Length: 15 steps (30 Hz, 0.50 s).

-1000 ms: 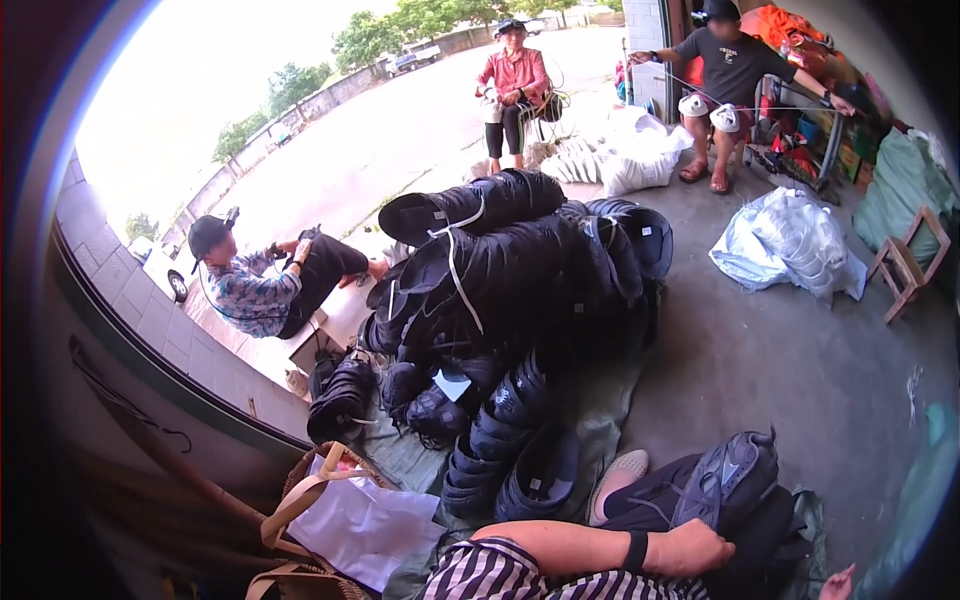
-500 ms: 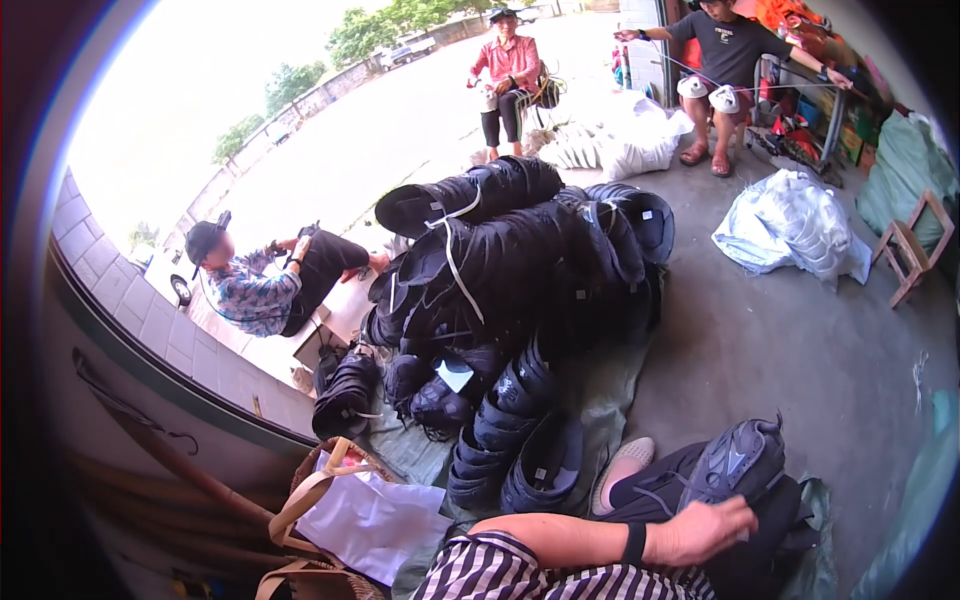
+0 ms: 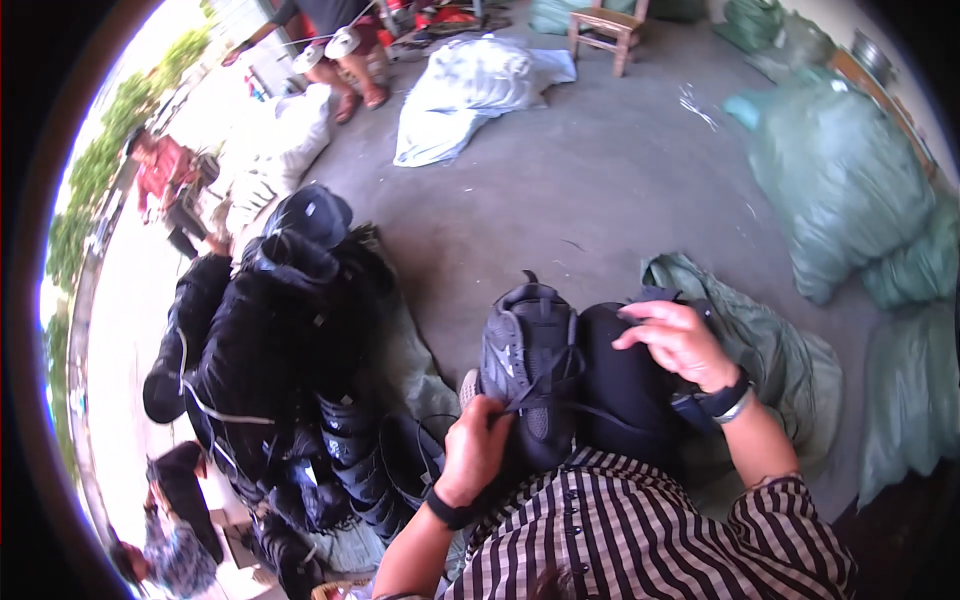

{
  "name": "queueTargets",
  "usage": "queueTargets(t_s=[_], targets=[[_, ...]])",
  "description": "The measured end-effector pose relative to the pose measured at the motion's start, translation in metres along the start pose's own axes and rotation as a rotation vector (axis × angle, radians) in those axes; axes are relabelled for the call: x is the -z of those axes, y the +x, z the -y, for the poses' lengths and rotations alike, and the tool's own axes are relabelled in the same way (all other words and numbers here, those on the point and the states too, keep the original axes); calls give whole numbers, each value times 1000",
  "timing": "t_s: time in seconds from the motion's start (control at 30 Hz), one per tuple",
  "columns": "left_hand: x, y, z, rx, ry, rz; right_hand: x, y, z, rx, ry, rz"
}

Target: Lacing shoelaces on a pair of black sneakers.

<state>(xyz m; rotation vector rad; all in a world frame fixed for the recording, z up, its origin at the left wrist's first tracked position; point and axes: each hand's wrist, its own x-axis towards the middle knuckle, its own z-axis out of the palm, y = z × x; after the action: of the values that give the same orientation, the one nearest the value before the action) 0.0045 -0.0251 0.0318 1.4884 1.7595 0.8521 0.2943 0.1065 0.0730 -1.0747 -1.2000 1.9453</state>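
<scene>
A dark grey sneaker (image 3: 525,345) rests on my lap, its heel loop pointing away from me and its toe toward my striped shirt. My left hand (image 3: 475,450) is closed at the left side of the toe, thumb and fingers pinching a dark shoelace (image 3: 540,392). A lace strand trails to the right across my dark trouser leg (image 3: 625,370). My right hand (image 3: 685,345) hovers over the right side of my lap, fingers apart, apparently holding nothing. A dark item lies partly hidden behind its fingers; its kind is unclear.
Nested black shoe parts (image 3: 270,340) are heaped at my left. Green sacks (image 3: 835,180) bulge at the right; another green sack (image 3: 790,375) lies beside my lap. Ahead are a white sack (image 3: 470,85) and a wooden chair (image 3: 607,35). Several other people sit nearby.
The view has swung to the right. My left hand has moved from beyond the shoe to its toe and now pinches the lace. My right hand has come into view.
</scene>
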Motion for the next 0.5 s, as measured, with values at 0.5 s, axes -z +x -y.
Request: queueTargets(t_s=[0.5], targets=[[55,-25,76,279,-222,106,-59,-31,-43,-162,-663,376]])
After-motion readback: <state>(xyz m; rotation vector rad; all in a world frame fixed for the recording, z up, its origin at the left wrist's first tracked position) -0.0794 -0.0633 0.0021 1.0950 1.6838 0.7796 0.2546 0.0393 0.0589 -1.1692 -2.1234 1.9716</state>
